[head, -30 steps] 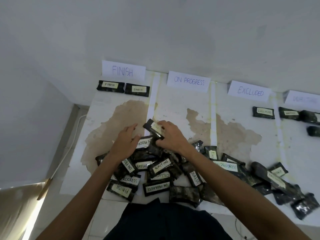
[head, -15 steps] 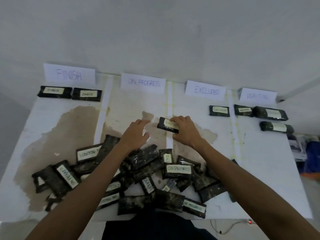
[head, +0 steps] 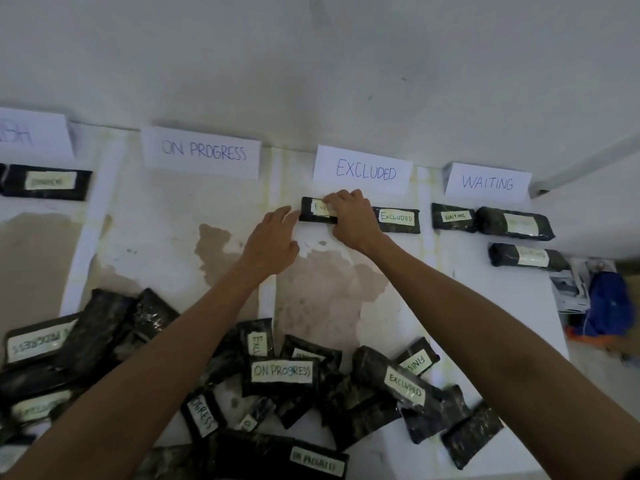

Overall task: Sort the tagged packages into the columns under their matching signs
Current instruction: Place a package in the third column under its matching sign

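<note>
My right hand point(head: 349, 220) grips a black package tagged EXCLUDED point(head: 313, 213) and holds it flat on the table just under the EXCLUDED sign point(head: 363, 171), left of another EXCLUDED package point(head: 396, 220). My left hand point(head: 273, 237) hovers with fingers apart, its fingertips near the held package's left end. The ON PROGRESS sign point(head: 202, 152), WAITING sign point(head: 486, 181) and part of the FINISH sign point(head: 31, 136) stand along the wall. A heap of black tagged packages point(head: 280, 374) lies at the near edge.
Three WAITING packages point(head: 453, 218) lie under their sign, and one package point(head: 48, 181) under the FINISH sign. White tape strips point(head: 90, 230) divide the stained white table point(head: 166, 237) into columns. Off its right edge, blue and orange items point(head: 607, 306) lie on the floor.
My right hand carried the package from the pile forward and right to the spot under the EXCLUDED sign. My left hand followed it forward. The view has shifted right.
</note>
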Available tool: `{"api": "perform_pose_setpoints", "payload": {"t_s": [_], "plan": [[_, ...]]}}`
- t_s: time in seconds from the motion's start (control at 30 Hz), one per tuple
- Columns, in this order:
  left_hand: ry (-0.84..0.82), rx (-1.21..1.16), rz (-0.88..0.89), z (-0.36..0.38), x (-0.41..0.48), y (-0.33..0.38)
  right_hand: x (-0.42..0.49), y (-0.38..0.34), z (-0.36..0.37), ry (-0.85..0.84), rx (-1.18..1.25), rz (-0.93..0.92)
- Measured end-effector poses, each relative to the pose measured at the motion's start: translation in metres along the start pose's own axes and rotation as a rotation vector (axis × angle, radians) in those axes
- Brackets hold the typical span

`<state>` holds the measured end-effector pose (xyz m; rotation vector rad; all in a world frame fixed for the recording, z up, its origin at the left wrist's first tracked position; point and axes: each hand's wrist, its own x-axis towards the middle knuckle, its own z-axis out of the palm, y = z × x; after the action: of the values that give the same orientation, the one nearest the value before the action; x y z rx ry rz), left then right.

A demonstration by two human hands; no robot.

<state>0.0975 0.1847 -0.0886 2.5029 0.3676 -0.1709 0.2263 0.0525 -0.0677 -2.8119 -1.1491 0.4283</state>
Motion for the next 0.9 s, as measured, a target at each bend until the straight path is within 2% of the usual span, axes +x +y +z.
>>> {"api": "perform_pose_setpoints", "payload": {"t_s": [0.4, 0.5, 0.73, 0.9], "plan": [[0.007, 0.127, -0.011, 0.016, 0.004, 0.011, -0.004, 0.021, 0.007, -0.011, 0.115, -0.067], [-0.024, 0.113, -0.003, 0.013, -0.013, 0.02, -0.03, 0.017, 0.004, -0.026, 0.181, -0.094], [-0.167, 0.019, 0.055, 0.023, -0.08, 0.051, -0.119, 0.014, 0.003, -0.182, 0.265, -0.072], [-0.257, 0.005, 0.072, 0.043, -0.131, 0.063, -0.178, 0.02, 0.015, -0.276, 0.37, 0.031]]}}
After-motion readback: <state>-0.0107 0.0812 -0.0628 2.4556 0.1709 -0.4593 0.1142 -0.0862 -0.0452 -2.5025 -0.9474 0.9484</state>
